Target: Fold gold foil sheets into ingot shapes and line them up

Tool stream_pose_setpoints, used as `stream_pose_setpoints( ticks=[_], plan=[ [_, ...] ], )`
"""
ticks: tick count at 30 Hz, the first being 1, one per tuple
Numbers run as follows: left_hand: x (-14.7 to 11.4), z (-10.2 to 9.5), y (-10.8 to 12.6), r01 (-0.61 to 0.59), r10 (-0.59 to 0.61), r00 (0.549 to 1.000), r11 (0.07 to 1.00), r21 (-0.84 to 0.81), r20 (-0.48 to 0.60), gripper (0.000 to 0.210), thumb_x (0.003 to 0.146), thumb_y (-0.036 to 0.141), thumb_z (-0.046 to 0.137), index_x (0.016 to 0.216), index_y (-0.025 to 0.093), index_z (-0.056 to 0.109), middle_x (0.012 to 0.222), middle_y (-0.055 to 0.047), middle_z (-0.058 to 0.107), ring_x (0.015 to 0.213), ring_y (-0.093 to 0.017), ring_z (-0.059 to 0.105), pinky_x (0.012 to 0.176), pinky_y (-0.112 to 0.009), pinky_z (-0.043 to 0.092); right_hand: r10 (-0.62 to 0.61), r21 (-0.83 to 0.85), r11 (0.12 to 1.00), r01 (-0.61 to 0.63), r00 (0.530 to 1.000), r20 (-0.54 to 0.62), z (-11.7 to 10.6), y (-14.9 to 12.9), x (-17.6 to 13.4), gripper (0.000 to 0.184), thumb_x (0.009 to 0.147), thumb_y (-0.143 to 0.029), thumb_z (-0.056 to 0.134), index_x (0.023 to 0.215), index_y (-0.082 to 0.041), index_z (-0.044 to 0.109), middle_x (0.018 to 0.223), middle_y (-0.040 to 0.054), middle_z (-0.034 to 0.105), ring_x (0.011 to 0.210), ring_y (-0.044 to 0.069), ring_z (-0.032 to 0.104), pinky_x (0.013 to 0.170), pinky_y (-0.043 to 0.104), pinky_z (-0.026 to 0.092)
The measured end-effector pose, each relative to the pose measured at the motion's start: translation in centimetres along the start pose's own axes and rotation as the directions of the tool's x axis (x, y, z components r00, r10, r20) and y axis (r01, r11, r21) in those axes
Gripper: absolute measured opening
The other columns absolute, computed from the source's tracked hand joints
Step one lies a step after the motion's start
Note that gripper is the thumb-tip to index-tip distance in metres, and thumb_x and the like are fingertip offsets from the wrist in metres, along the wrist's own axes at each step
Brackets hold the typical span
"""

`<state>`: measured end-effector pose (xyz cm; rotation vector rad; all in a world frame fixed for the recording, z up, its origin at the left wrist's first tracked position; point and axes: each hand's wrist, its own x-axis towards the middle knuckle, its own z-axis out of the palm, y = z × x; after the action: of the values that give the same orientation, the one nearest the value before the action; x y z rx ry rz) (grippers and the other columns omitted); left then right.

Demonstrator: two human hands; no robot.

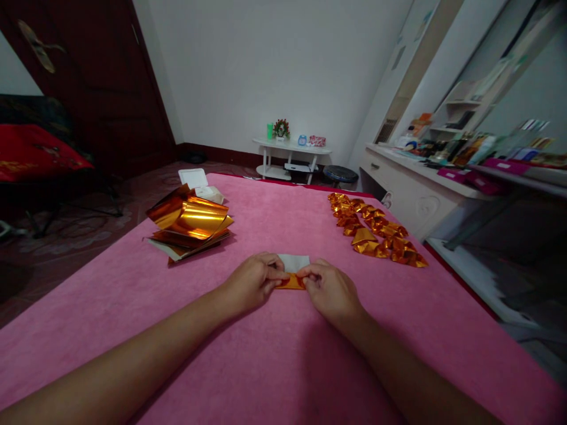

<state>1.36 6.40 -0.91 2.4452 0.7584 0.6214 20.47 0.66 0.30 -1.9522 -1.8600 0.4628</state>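
Paper (296,261) lies on pink cloth (266,360), fingers of left hand (251,280) and right hand (335,292) clamped on its gold fold (291,283), likely to keep it straight; foil stack (195,217) sits left of it, folded pieces (364,237) right.

1 small, partly folded foil paper (294,264) lies on the pink cloth (283,206), roughly midway between its left and right edges, well in from the far edge. It shows 2 bands: dull pale grey farther, shiny orange-gold nearer.

Paper stack (197,219) L, folded pcs (370,231) R, sheet (292,282) btwn (nearest), all on cloth (274,218); tbl (292,144) behind.
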Motion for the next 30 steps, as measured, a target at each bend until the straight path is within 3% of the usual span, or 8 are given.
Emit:
stream_pose_setpoints(
  ticks=[3, 9, 13, 19, 23, 26, 28, 30],
  plan=[
    [0.1, 0.3, -0.3, 0.069, -0.072, 0.997, 0.992, -0.105, -0.021, 0.016, 0.082, 0.020, 0.062, 0.092, 0.022, 0.074, 0.082, -0.003, 0.059, 0.079, -0.013, 0.054, 0.071, -0.024, 0.044, 0.031, -0.065, 0.997, -0.034, 0.999, -0.042, 0.3, -0.9, -0.1, 0.009, 0.078, -0.028, 0.058, 0.082, -0.025, 0.065, 0.082, -0.0017, 0.063, 0.068, 0.013, 0.055, 0.057, 0.024, 0.031],
    [0.3, 0.6, -0.5, 0.053, -0.059, 0.998, 0.982, -0.179, -0.028, 0.015, 0.082, 0.028, 0.063, 0.091, 0.023, 0.075, 0.081, -0.002, 0.059, 0.077, -0.013, 0.054, 0.071, -0.023, 0.045, 0.020, -0.159, 0.987, -0.034, 0.996, -0.090, 0.8, -1.9, -0.3, 0.019, 0.073, -0.036, 0.064, 0.084, -0.022, 0.059, 0.086, 0.0016, 0.062, 0.073, 0.016, 0.054, 0.058, 0.026, 0.029],
    [0.2, 0.4, -1.0, 0.060, -0.058, 0.998, 0.978, -0.200, 0.012, 0.020, 0.079, 0.019, 0.065, 0.097, 0.023, 0.073, 0.084, -0.002, 0.058, 0.080, -0.013, 0.054, 0.074, -0.024, 0.045, 0.034, -0.044, 0.998, -0.035, 0.999, -0.012, 0.5, -0.3, 0.0, 0.016, 0.072, -0.025, 0.063, 0.086, -0.024, 0.057, 0.084, -0.0018, 0.060, 0.069, 0.013, 0.052, 0.058, 0.024, 0.030],
    [-0.1, -0.4, -1.4, 0.114, -0.091, 0.991, 0.951, -0.287, 0.094, 0.025, 0.078, 0.011, 0.060, 0.097, 0.019, 0.072, 0.092, -0.004, 0.060, 0.083, -0.012, 0.056, 0.075, -0.024, 0.046, 0.005, 0.211, 0.977, -0.022, 0.997, 0.082, 0.5, 1.9, 0.6, 0.029, 0.067, -0.003, 0.052, 0.089, -0.021, 0.060, 0.077, -0.0030, 0.058, 0.066, 0.010, 0.052, 0.059, 0.021, 0.036],
    [0.7, 0.2, -0.2, 0.281, -0.280, 0.959, 0.944, -0.170, 0.034, 0.016, 0.071, 0.026, 0.071, 0.085, 0.018, 0.072, 0.083, -0.003, 0.061, 0.072, -0.013, 0.056, 0.065, -0.023, 0.044, -0.002, 0.265, 0.964, -0.020, 0.997, 0.083, 0.8, 2.2, 0.7, 0.030, 0.066, -0.001, 0.051, 0.087, -0.020, 0.059, 0.075, -0.0032, 0.057, 0.064, 0.010, 0.052, 0.057, 0.020, 0.036],
    [1.4, 0.6, 0.7, 0.354, -0.350, 0.934, 0.933, 0.065, -0.067, 0.033, 0.062, 0.047, 0.076, 0.076, 0.019, 0.067, 0.074, -0.001, 0.060, 0.066, -0.014, 0.052, 0.059, -0.025, 0.038, 0.001, 0.278, 0.960, -0.024, 0.997, 0.082, 0.9, 2.3, 0.7, 0.031, 0.064, -0.001, 0.051, 0.087, -0.021, 0.059, 0.074, -0.0034, 0.057, 0.063, 0.009, 0.052, 0.057, 0.020, 0.037],
    [1.6, 0.4, 0.7, 0.339, -0.338, 0.941, 0.937, 0.087, -0.024, 0.033, 0.061, 0.046, 0.076, 0.076, 0.019, 0.065, 0.074, 0.000, 0.059, 0.065, -0.014, 0.051, 0.058, -0.025, 0.037, 0.001, 0.286, 0.958, -0.025, 0.996, 0.084, 0.9, 2.4, 0.7, 0.031, 0.064, -0.001, 0.051, 0.088, -0.021, 0.059, 0.074, -0.0035, 0.057, 0.063, 0.009, 0.051, 0.057, 0.020, 0.037],
    [1.5, -0.3, 0.2, 0.316, -0.311, 0.945, 0.948, -0.039, 0.103, 0.026, 0.063, 0.033, 0.076, 0.081, 0.018, 0.065, 0.078, 0.000, 0.059, 0.066, -0.013, 0.052, 0.059, -0.023, 0.039, -0.003, 0.290, 0.957, -0.022, 0.996, 0.088, 0.8, 2.6, 0.7, 0.030, 0.065, -0.003, 0.052, 0.087, -0.021, 0.059, 0.073, -0.0036, 0.057, 0.063, 0.009, 0.051, 0.057, 0.020, 0.037]
  ],
)
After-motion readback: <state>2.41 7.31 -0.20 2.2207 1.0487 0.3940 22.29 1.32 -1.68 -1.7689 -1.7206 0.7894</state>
